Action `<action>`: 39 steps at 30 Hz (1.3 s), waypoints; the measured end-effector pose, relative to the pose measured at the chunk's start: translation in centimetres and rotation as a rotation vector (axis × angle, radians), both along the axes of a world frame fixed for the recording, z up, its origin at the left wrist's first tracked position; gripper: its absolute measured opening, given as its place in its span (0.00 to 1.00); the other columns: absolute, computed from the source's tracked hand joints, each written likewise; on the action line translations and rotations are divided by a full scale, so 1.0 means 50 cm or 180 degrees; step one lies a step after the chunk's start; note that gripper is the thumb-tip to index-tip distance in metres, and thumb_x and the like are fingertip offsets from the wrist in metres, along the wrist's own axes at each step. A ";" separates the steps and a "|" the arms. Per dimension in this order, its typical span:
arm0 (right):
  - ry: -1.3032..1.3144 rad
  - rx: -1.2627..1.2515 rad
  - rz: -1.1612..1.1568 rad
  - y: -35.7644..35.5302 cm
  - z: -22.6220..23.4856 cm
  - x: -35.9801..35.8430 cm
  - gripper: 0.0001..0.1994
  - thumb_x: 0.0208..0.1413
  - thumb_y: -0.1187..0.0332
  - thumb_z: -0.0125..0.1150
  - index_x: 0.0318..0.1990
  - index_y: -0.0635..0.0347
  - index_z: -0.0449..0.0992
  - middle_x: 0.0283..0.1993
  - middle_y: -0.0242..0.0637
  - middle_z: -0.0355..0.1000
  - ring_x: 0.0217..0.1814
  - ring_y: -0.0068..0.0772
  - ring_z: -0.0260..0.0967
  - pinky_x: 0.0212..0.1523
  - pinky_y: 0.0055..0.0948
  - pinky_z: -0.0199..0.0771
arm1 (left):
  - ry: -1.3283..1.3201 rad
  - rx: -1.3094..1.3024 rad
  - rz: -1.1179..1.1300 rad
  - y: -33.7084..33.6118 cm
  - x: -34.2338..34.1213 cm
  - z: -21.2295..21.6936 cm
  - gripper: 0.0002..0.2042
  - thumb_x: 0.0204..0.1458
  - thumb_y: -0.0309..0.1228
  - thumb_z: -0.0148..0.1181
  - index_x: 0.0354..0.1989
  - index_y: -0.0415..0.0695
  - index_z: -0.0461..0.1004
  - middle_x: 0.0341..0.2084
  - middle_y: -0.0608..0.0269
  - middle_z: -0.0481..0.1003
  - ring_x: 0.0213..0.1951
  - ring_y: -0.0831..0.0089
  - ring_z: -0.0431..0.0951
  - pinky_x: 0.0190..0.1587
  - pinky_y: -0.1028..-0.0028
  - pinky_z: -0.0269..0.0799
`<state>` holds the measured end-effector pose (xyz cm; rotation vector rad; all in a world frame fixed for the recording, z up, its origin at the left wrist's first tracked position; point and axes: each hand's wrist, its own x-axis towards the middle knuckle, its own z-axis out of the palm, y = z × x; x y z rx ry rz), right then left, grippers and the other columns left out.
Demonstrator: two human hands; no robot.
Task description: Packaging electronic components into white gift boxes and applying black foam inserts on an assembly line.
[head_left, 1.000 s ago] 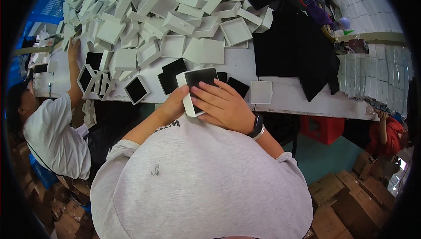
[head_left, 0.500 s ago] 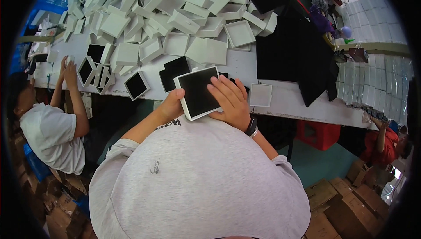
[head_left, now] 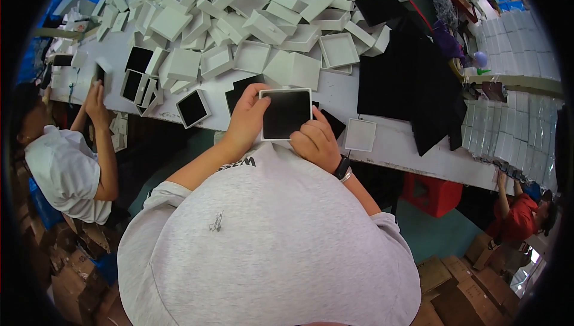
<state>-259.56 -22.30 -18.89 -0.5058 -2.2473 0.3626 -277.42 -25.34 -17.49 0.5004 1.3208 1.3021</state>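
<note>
White table [head_left: 388, 140] ran across the head view, heaped with open white boxes [head_left: 251, 21], black pads [head_left: 412, 81] to the right. Left hand [head_left: 248, 119] gripped the tray [head_left: 287, 113] by its left edge, thumb on top; right hand [head_left: 317, 143] curled fingers against its lower right corner. Tray sat raised between both hands, above the table's near edge. Another person [head_left: 66, 164] worked at left.

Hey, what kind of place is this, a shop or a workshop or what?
Most likely a packaging workshop or small factory assembly line. A long white worktable holds a heap of small white square cardboard boxes, black felt sheets lie beside them, and brown cardboard cartons sit on the floor.
</note>
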 end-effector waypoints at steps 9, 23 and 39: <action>-0.0761 -0.0071 0.0360 0.033 0.030 -0.039 0.13 0.43 0.67 0.62 0.39 0.55 0.73 0.45 0.35 0.68 0.51 0.36 0.63 0.60 0.39 0.58 | 0.3087 -0.0257 0.0142 -0.044 -0.120 -0.013 0.07 0.59 0.32 0.47 0.43 0.47 0.64 0.15 0.65 0.61 0.19 0.79 0.60 0.21 0.73 0.56; -0.1502 -0.1037 0.0364 0.076 -0.154 -0.209 0.33 0.39 0.64 0.67 0.57 0.52 0.63 0.59 0.48 0.57 0.64 0.48 0.51 0.60 0.41 0.56 | 0.4211 -0.0930 0.1404 -0.210 -0.415 -0.301 0.13 0.49 0.31 0.60 0.42 0.41 0.74 0.40 0.56 0.73 0.43 0.63 0.72 0.48 0.69 0.65; 0.0141 -0.2058 -0.0172 0.101 0.024 -0.121 0.26 0.43 0.83 0.54 0.54 0.57 0.67 0.56 0.47 0.60 0.56 0.49 0.62 0.54 0.36 0.65 | 0.4656 0.0573 -0.0308 0.000 -0.243 -0.129 0.09 0.42 0.26 0.64 0.33 0.44 0.74 0.57 0.50 0.61 0.62 0.43 0.53 0.58 0.54 0.56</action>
